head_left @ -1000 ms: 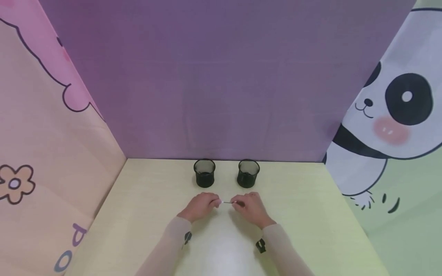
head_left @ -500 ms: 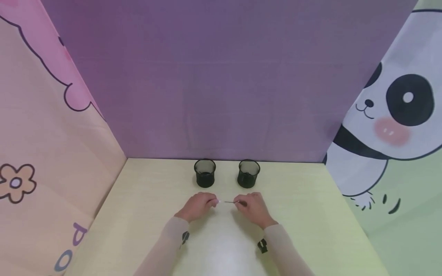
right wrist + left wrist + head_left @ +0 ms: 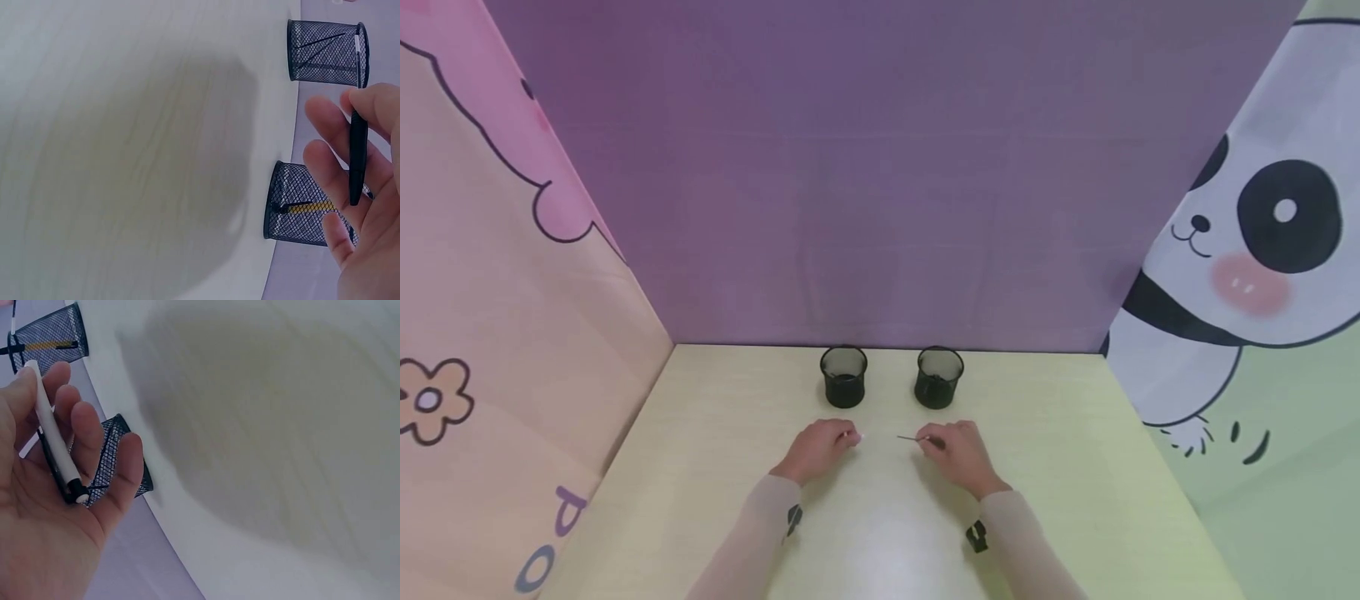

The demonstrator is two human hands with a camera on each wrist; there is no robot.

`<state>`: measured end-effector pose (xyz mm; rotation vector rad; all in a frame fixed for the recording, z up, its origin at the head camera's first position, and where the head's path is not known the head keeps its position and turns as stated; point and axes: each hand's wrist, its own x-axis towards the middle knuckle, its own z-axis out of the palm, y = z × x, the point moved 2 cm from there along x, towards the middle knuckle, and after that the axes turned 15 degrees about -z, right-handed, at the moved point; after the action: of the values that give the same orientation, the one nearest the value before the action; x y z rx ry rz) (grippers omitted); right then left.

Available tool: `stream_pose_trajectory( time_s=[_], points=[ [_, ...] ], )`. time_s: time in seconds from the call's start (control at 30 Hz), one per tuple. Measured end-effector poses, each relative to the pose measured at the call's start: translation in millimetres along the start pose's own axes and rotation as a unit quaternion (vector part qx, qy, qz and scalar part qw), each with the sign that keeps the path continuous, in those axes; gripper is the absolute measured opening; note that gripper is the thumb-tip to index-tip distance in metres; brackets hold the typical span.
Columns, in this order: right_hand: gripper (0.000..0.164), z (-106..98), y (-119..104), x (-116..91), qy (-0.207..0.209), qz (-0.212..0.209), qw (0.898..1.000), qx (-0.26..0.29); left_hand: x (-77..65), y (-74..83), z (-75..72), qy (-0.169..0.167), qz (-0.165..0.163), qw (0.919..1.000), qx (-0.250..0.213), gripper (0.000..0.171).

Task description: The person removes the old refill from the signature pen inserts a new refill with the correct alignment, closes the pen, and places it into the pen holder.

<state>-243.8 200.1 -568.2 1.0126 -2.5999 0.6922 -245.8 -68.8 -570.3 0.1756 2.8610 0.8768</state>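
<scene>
Pen cap, white, was pinched in the left hand at 9 o'clock of the thin dark pen gripped by the right hand, so uncapping seemed done, probably needing careful placing next.

Two mesh cups are being kept side by side at the worktop rear; left hand and right hand are being held just before them, apart.

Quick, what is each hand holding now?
Left hand: holds the white pen cap.
Right hand: holds the black pen.
</scene>
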Motion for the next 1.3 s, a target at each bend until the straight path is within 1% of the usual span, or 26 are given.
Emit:
stream_pose_trajectory(
  time_s=[0.2,0.3,0.37,0.47,0.6,0.77,0.87,0.97,1.13,1.3],
  points=[
    [0.010,2.8,0.8,-1.9,-0.010,0.011,1.000,-0.001,-1.9,-4.1,1.6,0.009,0.000,1.0000,-0.001,0.009],
    [0.010,5.4,0.6,-2.5,-0.017,0.014,1.000,-0.005,-2.0,-5.2,2.0,0.019,0.003,0.9998,0.001,0.009],
    [0.010,6.7,-0.1,-2.6,-0.019,0.016,1.000,-0.007,-1.5,-5.9,3.4,0.029,0.005,0.9995,0.010,0.009],
    [0.010,8.3,-1.1,-2.7,-0.015,0.023,1.000,-0.007,1.1,-6.9,8.4,0.046,0.010,0.9980,0.043,0.008],
    [0.010,10.0,-1.8,-3.6,-0.001,0.031,0.999,-0.014,4.1,-7.5,16.1,0.068,0.012,0.9926,0.100,0.005],
    [0.008,11.3,-2.1,-4.6,0.025,0.016,0.999,-0.032,4.2,-5.8,19.7,0.088,0.004,0.9890,0.119,0.004],
    [0.008,11.5,-2.4,-4.6,0.033,0.009,0.999,-0.036,4.1,-4.8,20.0,0.091,-0.006,0.9883,0.122,0.005],
    [0.007,11.7,-2.6,-4.3,0.033,0.012,0.999,-0.032,4.2,-4.2,19.8,0.086,-0.015,0.9890,0.119,0.005],
    [0.008,11.8,-3.6,-3.5,0.027,0.020,0.999,-0.025,5.1,-4.1,19.5,0.077,-0.020,0.9907,0.110,0.006],
    [0.009,12.7,-3.0,-3.0,0.021,0.031,0.999,-0.013,6.4,-4.3,20.2,0.079,-0.020,0.9900,0.115,0.006]
  ],
)
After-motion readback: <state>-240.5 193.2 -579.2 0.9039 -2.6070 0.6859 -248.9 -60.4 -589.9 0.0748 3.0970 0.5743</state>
